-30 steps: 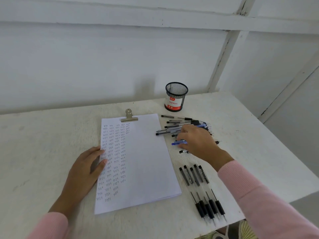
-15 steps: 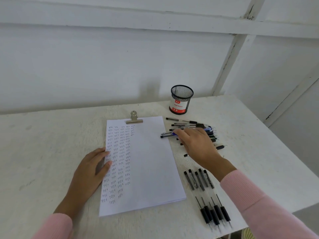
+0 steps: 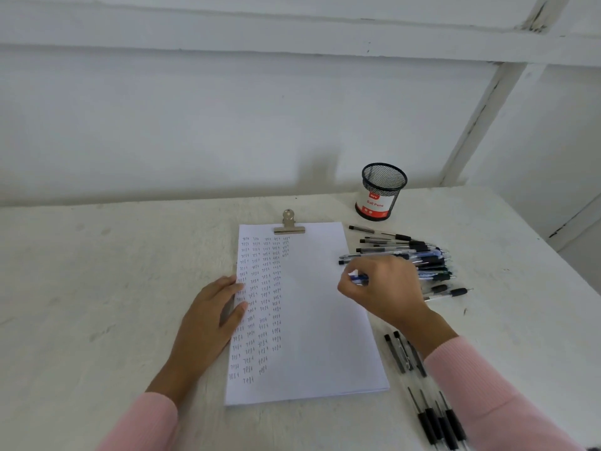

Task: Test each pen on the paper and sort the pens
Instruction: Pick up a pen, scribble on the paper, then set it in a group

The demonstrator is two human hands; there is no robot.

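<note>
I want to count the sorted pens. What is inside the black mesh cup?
No pen rises above the rim of the mesh cup. Through the mesh a white and red label shows; it hides the bottom.

One paper stack (image 3: pixel 318 320), one clip (image 3: pixel 289 224), one mesh cup (image 3: pixel 382 190), many pens.
One blue pen (image 3: pixel 359 278) in the right hand (image 3: pixel 383 288); four black-gripped pens (image 3: pixel 439 421) at the table's (image 3: pixel 97 288) near edge; the right-side pile (image 3: pixel 419 255) is too tangled to count.

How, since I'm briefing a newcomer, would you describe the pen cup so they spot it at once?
On the white table, find the clipped paper. Just beyond its far right corner, behind the loose pile of pens, stands the cup. It alone is upright: black wire mesh with a red and white label.
</note>
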